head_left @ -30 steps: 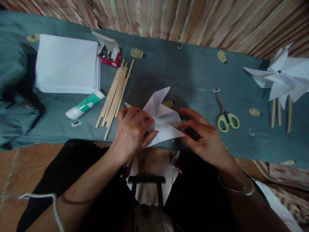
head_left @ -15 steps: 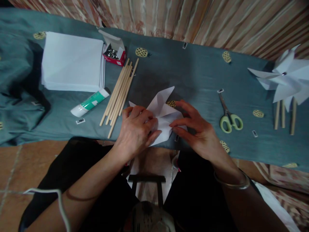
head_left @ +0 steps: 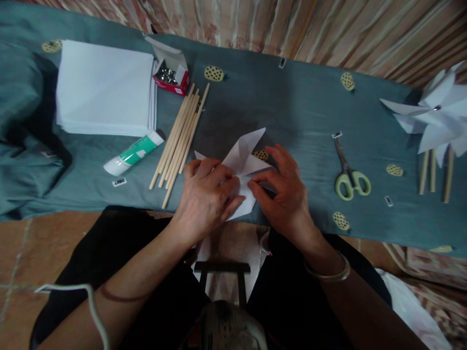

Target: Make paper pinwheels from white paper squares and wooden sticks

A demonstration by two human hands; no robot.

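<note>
A white paper pinwheel lies near the table's front edge, its blades folded up in points. My left hand presses over its left side, fingers curled on the paper. With thumb and forefinger together, my right hand pinches the paper just right of the pinwheel's centre. What exactly sits between those fingertips is hidden. Left of my left hand lie several wooden sticks. A pair of scissors with green handles rests to the right of my right hand.
A stack of white paper lies at the left, with a green-and-white glue tube below it. A red box of metal fasteners stands open. Finished-looking pinwheels on sticks lie far right. A green cloth covers the table.
My right hand has moved left over the pinwheel, from its right blade to close by the centre. My left hand stays where it was. The view has shifted slightly.
</note>
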